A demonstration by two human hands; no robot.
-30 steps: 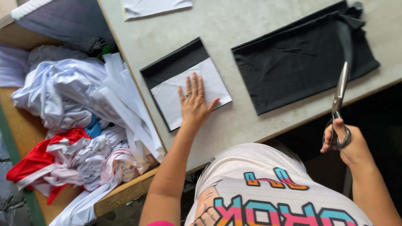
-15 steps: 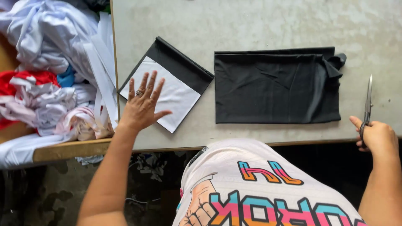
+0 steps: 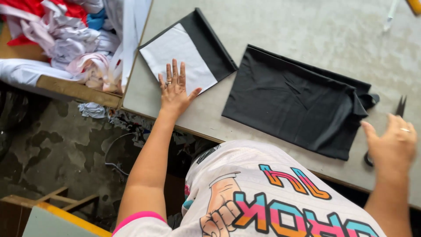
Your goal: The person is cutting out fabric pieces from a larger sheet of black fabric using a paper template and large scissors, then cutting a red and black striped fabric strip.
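My left hand (image 3: 174,90) lies flat, fingers spread, on a white rectangular piece (image 3: 177,57) laid over a small folded black fabric (image 3: 210,48) near the table's left edge. A larger folded black fabric (image 3: 294,101) sits to the right of it. My right hand (image 3: 390,145) is blurred at the right, fingers apart, hovering over dark scissors (image 3: 400,106) that lie on the table; their handle (image 3: 367,159) shows below my thumb.
The grey table (image 3: 285,26) has its front edge close to my body. A pile of white, red and blue cloth scraps (image 3: 66,35) fills a wooden bin to the left. A white stick-like item (image 3: 390,17) lies at the far right.
The view has shifted and tilted. My right hand has brought the scissors down onto the table and its fingers have spread. My left hand stays pressed on the white piece.
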